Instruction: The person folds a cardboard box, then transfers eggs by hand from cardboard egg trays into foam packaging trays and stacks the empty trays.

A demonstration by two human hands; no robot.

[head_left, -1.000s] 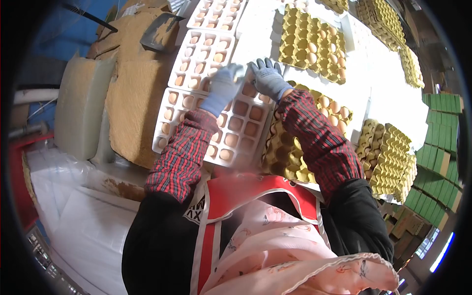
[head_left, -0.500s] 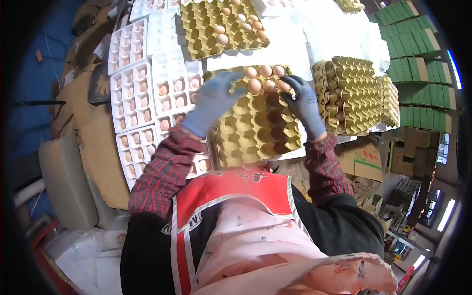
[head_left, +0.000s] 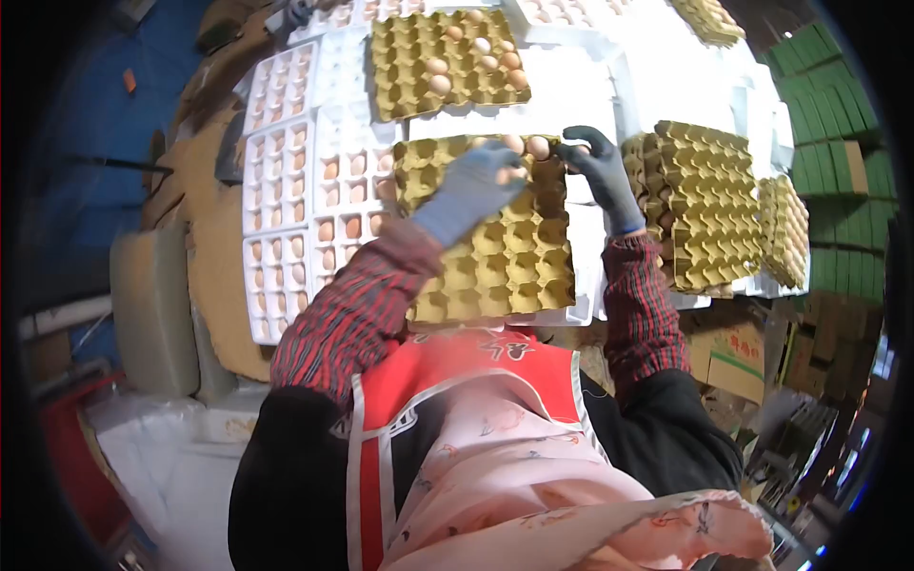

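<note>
My left hand (head_left: 484,181), in a blue-grey work glove, reaches over a yellow-brown pulp egg tray (head_left: 490,271). Its fingers are closed around an egg (head_left: 506,175) near the tray's far rows. A few more eggs (head_left: 539,147) sit in the far row, just beyond those fingers. My right hand (head_left: 598,171), gloved with dark fingertips, is at the tray's far right corner. Its thumb and forefinger are apart in a curve, and I make out no egg held between them. The near cups of the tray hold no eggs.
Another pulp tray (head_left: 405,71) with several eggs lies farther back. White trays (head_left: 309,228) of eggs line the left. Stacked pulp trays (head_left: 709,209) stand at the right, near green boxes (head_left: 828,162) and a cardboard carton (head_left: 728,357).
My left hand has moved right, from the tray's left edge onto the eggs, and closed on one. My right hand has drawn off the eggs towards the corner. The camera view has shifted slightly.
</note>
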